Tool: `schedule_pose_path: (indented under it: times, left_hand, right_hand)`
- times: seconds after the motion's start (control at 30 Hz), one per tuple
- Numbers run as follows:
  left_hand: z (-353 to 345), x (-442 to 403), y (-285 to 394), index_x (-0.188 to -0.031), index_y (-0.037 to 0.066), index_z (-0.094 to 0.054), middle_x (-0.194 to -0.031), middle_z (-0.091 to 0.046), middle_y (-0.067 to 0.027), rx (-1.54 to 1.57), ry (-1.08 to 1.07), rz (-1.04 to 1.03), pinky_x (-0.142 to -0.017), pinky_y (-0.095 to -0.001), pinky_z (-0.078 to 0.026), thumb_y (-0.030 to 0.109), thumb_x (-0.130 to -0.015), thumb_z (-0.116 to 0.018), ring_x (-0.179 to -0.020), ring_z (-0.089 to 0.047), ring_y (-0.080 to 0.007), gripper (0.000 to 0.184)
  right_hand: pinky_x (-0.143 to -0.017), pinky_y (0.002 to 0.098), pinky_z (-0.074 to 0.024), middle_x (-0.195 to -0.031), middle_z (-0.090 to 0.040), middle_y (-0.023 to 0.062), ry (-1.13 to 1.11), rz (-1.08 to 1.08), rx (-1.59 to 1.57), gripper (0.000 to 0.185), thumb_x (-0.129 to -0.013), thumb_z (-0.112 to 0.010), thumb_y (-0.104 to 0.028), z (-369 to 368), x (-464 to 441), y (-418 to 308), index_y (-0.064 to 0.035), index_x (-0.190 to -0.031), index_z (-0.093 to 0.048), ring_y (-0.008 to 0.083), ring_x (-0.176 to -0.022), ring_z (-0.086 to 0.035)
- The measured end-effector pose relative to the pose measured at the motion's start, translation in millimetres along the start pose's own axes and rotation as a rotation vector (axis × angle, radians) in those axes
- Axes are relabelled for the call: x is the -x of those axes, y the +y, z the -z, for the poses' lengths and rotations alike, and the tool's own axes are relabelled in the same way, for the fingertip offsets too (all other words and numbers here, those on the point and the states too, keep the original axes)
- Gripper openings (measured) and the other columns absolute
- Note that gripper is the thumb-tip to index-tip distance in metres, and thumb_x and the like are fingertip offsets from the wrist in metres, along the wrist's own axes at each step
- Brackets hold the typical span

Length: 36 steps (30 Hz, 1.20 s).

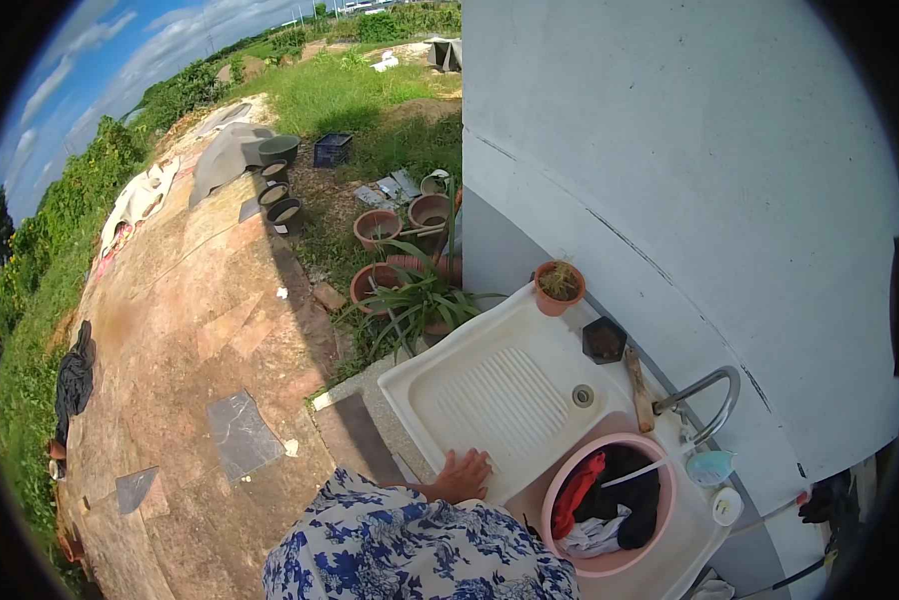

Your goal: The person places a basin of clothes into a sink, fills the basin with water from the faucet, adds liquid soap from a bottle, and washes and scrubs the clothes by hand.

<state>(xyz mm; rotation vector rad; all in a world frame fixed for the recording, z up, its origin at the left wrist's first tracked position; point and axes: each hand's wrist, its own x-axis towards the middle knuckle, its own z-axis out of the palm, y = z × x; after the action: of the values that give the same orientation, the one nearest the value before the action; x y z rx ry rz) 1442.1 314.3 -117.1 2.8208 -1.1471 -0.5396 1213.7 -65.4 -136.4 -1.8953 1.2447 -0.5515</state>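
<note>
My left hand (462,475) rests on the near rim of a white washboard sink (425,385), its fingers spread and nothing in them. The forearm comes in from the left, beside blue-and-white floral cloth (410,545) that covers my body. To the right of the hand, a pink basin (553,500) stands in the other part of the sink. Inside it lie a red garment (577,492), black cloth (642,505) and a whitish-grey cloth (595,537). A thin pale streak, tube or water, crosses above the clothes from the tap side. My right hand is out of view.
A curved metal tap (735,400) rises behind the basin, near a wooden-handled brush (640,390) and a light-blue cup (710,467). A potted plant (560,285) and a dark hexagonal pot (605,341) stand along the sink's back edge. The white wall (670,180) closes off the right.
</note>
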Motion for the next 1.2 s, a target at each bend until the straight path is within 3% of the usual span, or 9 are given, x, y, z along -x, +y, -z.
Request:
schedule_pose_path:
  times: [0.23, 0.33, 0.37, 0.4, 0.47, 0.5, 0.53, 0.7, 1.2]
  left_hand:
    - [13, 1, 1, -0.137, 0.011, -0.035, -0.148, -0.020, -0.0119, 0.043, -0.062, 0.014, -0.104, -0.0615, -0.015, 0.044, -0.089, -0.037, -0.137, -0.016, -0.0296, 0.058]
    - [19, 6, 2, -0.135, 0.011, -0.037, -0.147, -0.021, -0.0125, 0.056, -0.026, 0.014, -0.101, -0.0631, -0.016, 0.043, -0.087, -0.040, -0.137, -0.018, -0.0303, 0.058]
    - [25, 7, 3, -0.134, 0.010, -0.038, -0.146, -0.022, -0.0127, 0.067, -0.019, 0.005, -0.101, -0.0635, -0.016, 0.043, -0.087, -0.041, -0.136, -0.019, -0.0306, 0.058]
    - [25, 7, 3, -0.134, 0.011, -0.038, -0.146, -0.022, -0.0121, 0.059, 0.010, 0.016, -0.102, -0.0628, -0.016, 0.043, -0.086, -0.042, -0.136, -0.019, -0.0308, 0.058]
    - [12, 3, 0, -0.133, 0.012, -0.040, -0.146, -0.023, -0.0118, 0.048, 0.054, 0.003, -0.102, -0.0627, -0.018, 0.042, -0.084, -0.047, -0.136, -0.020, -0.0316, 0.058]
    - [22, 4, 2, -0.132, 0.012, -0.041, -0.146, -0.024, -0.0119, 0.032, 0.040, 0.001, -0.101, -0.0633, -0.019, 0.041, -0.083, -0.049, -0.135, -0.021, -0.0318, 0.057]
    - [29, 4, 5, -0.131, 0.012, -0.042, -0.146, -0.024, -0.0122, 0.043, 0.032, 0.004, -0.101, -0.0635, -0.020, 0.039, -0.083, -0.050, -0.135, -0.022, -0.0322, 0.056]
    - [12, -3, -1, -0.133, 0.014, -0.038, -0.146, -0.023, -0.0104, -0.034, 0.027, -0.012, -0.100, -0.0628, -0.020, 0.040, -0.082, -0.050, -0.135, -0.021, -0.0317, 0.058]
    - [27, -2, 6, -0.134, 0.015, -0.038, -0.148, -0.021, -0.0074, -0.057, -0.052, 0.038, -0.103, -0.0605, -0.018, 0.035, -0.084, -0.047, -0.136, -0.020, -0.0289, 0.055]
  right_hand:
    - [-0.105, 0.0520, -0.0196, -0.134, -0.047, 0.0101, 0.049, -0.045, -0.169, 0.051, -0.092, -0.035, -0.043, 39, 22, 6, -0.0169, -0.136, -0.038, 0.0295, -0.123, -0.043]
    - [-0.105, 0.0521, -0.0198, -0.135, -0.046, 0.0097, 0.095, -0.149, -0.217, 0.052, -0.093, -0.034, -0.043, 75, 89, 22, -0.0174, -0.138, -0.036, 0.0294, -0.123, -0.043]
    - [-0.107, 0.0484, -0.0178, -0.143, -0.035, 0.0121, 0.087, -0.266, -0.251, 0.058, -0.094, -0.029, -0.046, 102, 89, -100, -0.0108, -0.141, -0.031, 0.0280, -0.132, -0.032]
    - [-0.107, 0.0421, -0.0212, -0.139, -0.038, 0.0119, 0.193, -0.102, -0.381, 0.060, -0.094, -0.027, -0.048, 124, 69, -145, -0.0077, -0.138, -0.034, 0.0280, -0.130, -0.032]
    - [-0.109, 0.0436, -0.0181, -0.142, -0.036, 0.0115, 0.308, 0.272, -0.533, 0.063, -0.093, -0.026, -0.049, 186, 53, -263, -0.0063, -0.139, -0.032, 0.0292, -0.132, -0.031]
    - [-0.110, 0.0462, -0.0162, -0.141, -0.036, 0.0149, 0.299, 0.633, -0.629, 0.062, -0.094, -0.026, -0.049, 217, 60, -318, -0.0056, -0.138, -0.034, 0.0304, -0.132, -0.030]
    - [-0.109, 0.0510, -0.0205, -0.135, -0.039, 0.0228, 0.588, 0.638, -0.942, 0.063, -0.093, -0.029, -0.045, 238, 84, -397, 0.0001, -0.137, -0.032, 0.0338, -0.128, -0.036]
    - [-0.109, 0.0511, -0.0212, -0.135, -0.040, 0.0229, 0.815, 0.461, -0.763, 0.062, -0.093, -0.029, -0.044, 255, 135, -351, 0.0004, -0.137, -0.032, 0.0339, -0.127, -0.037]
    - [-0.108, 0.0513, -0.0236, -0.133, -0.041, 0.0233, 0.936, 0.657, -0.786, 0.062, -0.093, -0.029, -0.044, 237, 125, -361, 0.0016, -0.135, -0.033, 0.0345, -0.126, -0.038]
